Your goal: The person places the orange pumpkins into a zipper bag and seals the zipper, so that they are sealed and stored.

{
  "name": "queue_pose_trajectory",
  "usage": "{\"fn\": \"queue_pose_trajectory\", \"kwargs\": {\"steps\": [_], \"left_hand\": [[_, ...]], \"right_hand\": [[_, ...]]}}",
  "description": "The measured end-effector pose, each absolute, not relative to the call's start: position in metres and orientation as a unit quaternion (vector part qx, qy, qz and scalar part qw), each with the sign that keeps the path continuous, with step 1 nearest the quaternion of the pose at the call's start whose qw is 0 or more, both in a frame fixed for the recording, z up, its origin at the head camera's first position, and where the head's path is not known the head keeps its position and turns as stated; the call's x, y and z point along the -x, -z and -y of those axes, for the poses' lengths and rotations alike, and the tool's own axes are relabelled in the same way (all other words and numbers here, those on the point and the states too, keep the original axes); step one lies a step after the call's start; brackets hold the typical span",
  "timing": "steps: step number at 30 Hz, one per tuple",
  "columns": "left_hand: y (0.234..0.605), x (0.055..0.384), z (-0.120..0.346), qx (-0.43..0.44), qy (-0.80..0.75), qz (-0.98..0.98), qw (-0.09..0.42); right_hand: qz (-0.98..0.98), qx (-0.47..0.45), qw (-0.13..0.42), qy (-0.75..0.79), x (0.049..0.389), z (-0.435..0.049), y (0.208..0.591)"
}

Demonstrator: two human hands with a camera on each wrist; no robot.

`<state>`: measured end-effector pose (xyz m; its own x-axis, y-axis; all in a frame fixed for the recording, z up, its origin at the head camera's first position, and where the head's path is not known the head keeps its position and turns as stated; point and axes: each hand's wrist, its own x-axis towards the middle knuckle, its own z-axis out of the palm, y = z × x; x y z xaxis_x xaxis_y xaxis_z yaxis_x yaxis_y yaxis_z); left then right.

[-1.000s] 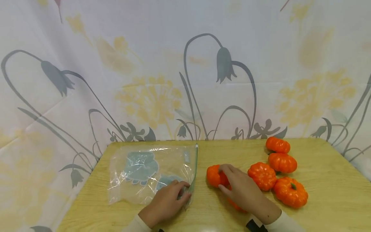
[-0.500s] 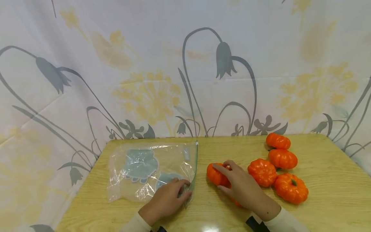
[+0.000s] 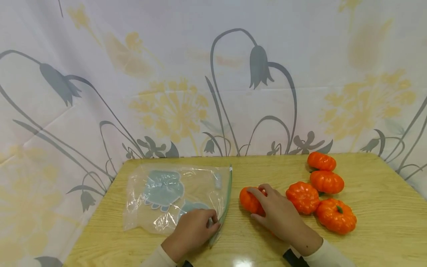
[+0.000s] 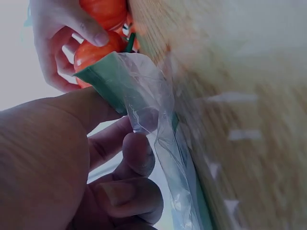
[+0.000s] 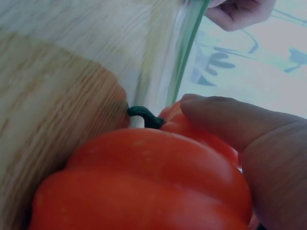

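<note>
Two bare hands at work on a wood-grain counter point(image 3: 377, 185). We note the left hand point(image 3: 195, 227) pinching the near end of a clear bag point(image 3: 200, 185) by the green strip point(image 3: 229, 193) that edges its right side. The right hand point(image 3: 280, 213) grips an orange pumpkin point(image 3: 249, 200), fingers and thumb curled over it; this pumpkin sits on the counter beside the bag, a small gap between them. In the right wrist view we find a second pumpkin point(image 5: 144, 182) close against the gripped one, mostly covered by the hand from above.

To the right of that hand we log four more in a cluster: the rearmost pumpkin point(image 3: 321, 161), the one before it point(image 3: 327, 181), a ribbed pumpkin point(image 3: 303, 197) and a stem-up pumpkin point(image 3: 337, 216).

Progress: the bag lies nearly flat, blue print point(image 3: 163, 189) across it, no pumpkin visible inside. Its near edge is raised at the left hand; how far the mouth is parted we cannot tell from the hazy left wrist view. Done, in our judgement: bag edge secured, one pumpkin grasped. Outstanding: nearly everything else, with all six pumpkins outside the bag
</note>
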<state>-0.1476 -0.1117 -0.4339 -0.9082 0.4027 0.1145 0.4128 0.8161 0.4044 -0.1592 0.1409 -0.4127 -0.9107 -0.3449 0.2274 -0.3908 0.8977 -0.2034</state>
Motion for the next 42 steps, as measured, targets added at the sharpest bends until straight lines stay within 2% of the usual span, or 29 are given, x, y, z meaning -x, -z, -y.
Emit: {"fn": "queue_pose_trajectory", "kwargs": {"steps": [10,19,24,42], "left_hand": [[0.4352,0.1449,0.1107,0.245,0.190,0.950,0.020],[0.4379,0.1426,0.1136,0.237,0.200,0.951,-0.019],[0.4406,0.1426,0.1145,0.238,0.207,0.949,-0.020],[0.4402,0.1456,0.1125,0.243,0.226,0.942,-0.038]], "right_hand": [[0.968,-0.195,0.105,-0.122,0.1570,-0.1424,0.4144],[0.967,-0.196,0.104,-0.127,0.1568,-0.1410,0.4147],[0.968,-0.191,0.098,-0.130,0.1576,-0.1408,0.4141],[0.963,-0.199,0.132,-0.129,0.1587,-0.1435,0.4157]]}}
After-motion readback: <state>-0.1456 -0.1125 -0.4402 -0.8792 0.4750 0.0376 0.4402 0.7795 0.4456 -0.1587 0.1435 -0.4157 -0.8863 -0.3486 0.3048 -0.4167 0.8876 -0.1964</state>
